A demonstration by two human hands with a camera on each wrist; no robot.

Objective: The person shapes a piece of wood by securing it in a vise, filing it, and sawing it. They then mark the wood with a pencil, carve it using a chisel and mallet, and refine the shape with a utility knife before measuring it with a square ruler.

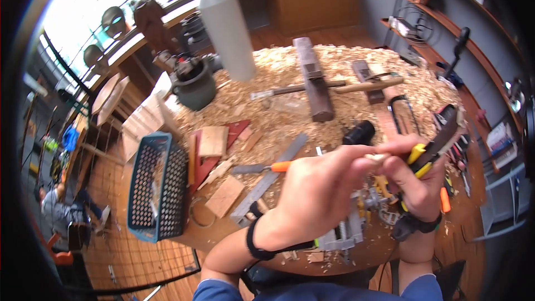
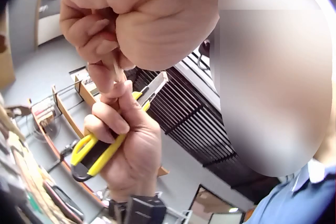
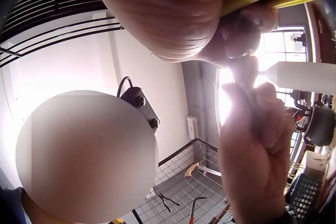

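My left hand (image 1: 315, 195) pinches a thin pale stick (image 2: 117, 70), which looks like wood, between thumb and fingertips. At the stick's other end, the thumb and forefinger of my right hand (image 1: 415, 187) meet it, fingertips close to the left ones. A yellow and black utility knife (image 2: 100, 153) is gripped in the right palm by the other fingers, its blade (image 2: 156, 83) out and pointing away from the stick. Both hands are raised above the workbench. In the right wrist view, the stick is mostly hidden by fingers and glare.
Wood shavings (image 1: 273, 72) cover the bench's far side, with a wooden plane (image 1: 313, 81) and a hammer (image 1: 368, 85) among them. A teal basket (image 1: 159, 234) stands left. A white bottle (image 1: 228, 33) and dark pot (image 1: 195, 92) stand behind. Below the hands lies a metal vise (image 1: 340, 239).
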